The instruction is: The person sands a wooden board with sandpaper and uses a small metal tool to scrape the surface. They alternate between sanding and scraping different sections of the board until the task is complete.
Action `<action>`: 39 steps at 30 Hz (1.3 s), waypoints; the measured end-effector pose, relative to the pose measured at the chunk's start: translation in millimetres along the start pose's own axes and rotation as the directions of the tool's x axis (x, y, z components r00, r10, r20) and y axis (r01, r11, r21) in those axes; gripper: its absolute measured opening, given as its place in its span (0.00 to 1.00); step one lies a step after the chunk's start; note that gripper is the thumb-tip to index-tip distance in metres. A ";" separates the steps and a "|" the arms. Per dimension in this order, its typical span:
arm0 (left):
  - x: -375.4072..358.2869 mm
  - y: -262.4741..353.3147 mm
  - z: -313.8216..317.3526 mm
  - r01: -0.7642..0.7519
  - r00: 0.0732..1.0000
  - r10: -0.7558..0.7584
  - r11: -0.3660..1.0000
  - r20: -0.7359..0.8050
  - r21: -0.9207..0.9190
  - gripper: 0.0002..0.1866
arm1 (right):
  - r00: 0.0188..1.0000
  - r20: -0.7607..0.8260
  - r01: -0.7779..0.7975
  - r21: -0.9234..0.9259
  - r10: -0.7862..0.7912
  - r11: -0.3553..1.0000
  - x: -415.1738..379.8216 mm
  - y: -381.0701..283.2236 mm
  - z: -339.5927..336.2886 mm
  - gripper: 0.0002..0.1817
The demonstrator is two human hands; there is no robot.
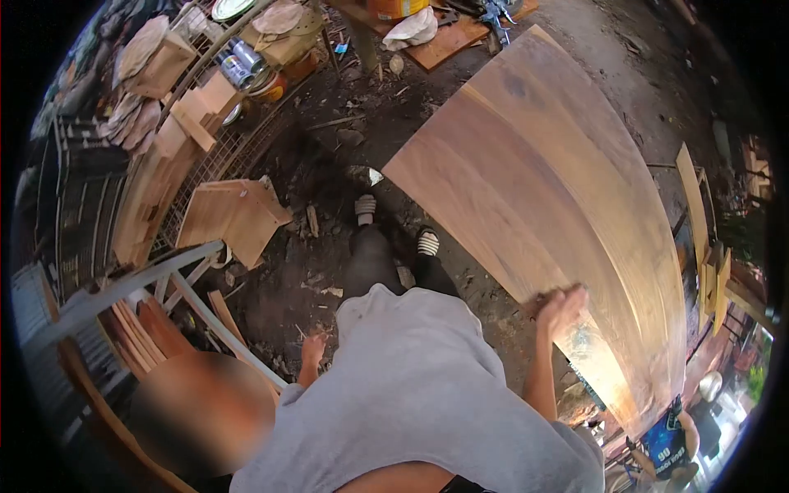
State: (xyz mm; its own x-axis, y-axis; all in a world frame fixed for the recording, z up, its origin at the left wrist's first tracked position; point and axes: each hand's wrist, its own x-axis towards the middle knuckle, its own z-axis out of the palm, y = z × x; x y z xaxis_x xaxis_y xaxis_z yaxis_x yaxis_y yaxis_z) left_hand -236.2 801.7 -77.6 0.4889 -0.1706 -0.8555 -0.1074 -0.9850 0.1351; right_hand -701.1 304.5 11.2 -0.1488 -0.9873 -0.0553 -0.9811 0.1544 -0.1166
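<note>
A large wooden panel (pixel 526 181) with brown grain and pale streaks fills the right side. On its near left part rests my right hand (pixel 563 311), fingers bent and pressed together over a small dark thing I cannot make out. Beside it the wood carries a pale, shiny patch. My left hand (pixel 313 351) hangs low at my left side, away from the panel, with its fingers loosely apart and nothing visible in them.
Cut wood pieces (pixel 234 215) and a rack with cans (pixel 238 70) stand at left, above a grey metal frame (pixel 123 289). Dirt ground with debris lies around my feet. An orange-brown board (pixel 448 45) is at the top. Another person (pixel 670 444) is at lower right.
</note>
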 end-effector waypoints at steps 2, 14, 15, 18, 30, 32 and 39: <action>43.3 3.0 -28.1 -0.085 0.996 0.081 0.981 0.030 0.172 0.24 | 0.976 0.083 0.208 -0.070 -0.202 0.976 1.8 -90.6 9.1 0.38; 251.1 276.5 -295.0 -0.250 0.968 0.235 0.891 -0.086 -0.378 0.18 | 0.881 0.029 0.467 0.112 -0.473 0.877 36.4 -424.5 21.5 0.36; 254.2 281.7 -301.7 -0.256 0.966 0.246 0.892 -0.076 -0.373 0.18 | 0.921 0.095 0.357 0.181 -0.378 0.916 34.3 -383.9 -3.4 0.35; 269.7 269.9 -314.5 -0.250 0.968 0.244 0.939 -0.053 -0.236 0.19 | 0.991 -0.089 -0.102 0.030 0.105 0.994 26.9 -209.1 24.9 0.36; 269.3 350.6 -323.6 -0.405 0.912 0.405 0.914 0.058 -0.019 0.22 | 0.962 -0.127 0.253 0.077 -0.242 0.964 150.1 -427.4 24.1 0.35; 275.3 360.5 -323.5 -0.375 0.924 0.368 0.925 0.102 0.058 0.22 | 0.989 -0.145 -0.027 0.003 0.027 1.000 153.9 -324.1 18.8 0.34; 274.0 347.2 -330.8 -0.389 0.920 0.379 0.915 0.104 0.106 0.20 | 0.752 -0.202 -0.640 0.006 0.628 0.768 173.0 -119.7 12.2 0.36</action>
State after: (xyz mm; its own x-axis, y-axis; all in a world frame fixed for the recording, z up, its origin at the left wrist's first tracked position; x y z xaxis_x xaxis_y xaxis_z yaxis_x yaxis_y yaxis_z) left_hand 146.9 404.4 -99.7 0.3190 -0.5273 -0.7875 -0.3805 -0.8323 0.4031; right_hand -607.8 115.7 3.5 -0.7526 -0.6528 0.0860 -0.6580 0.7507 -0.0597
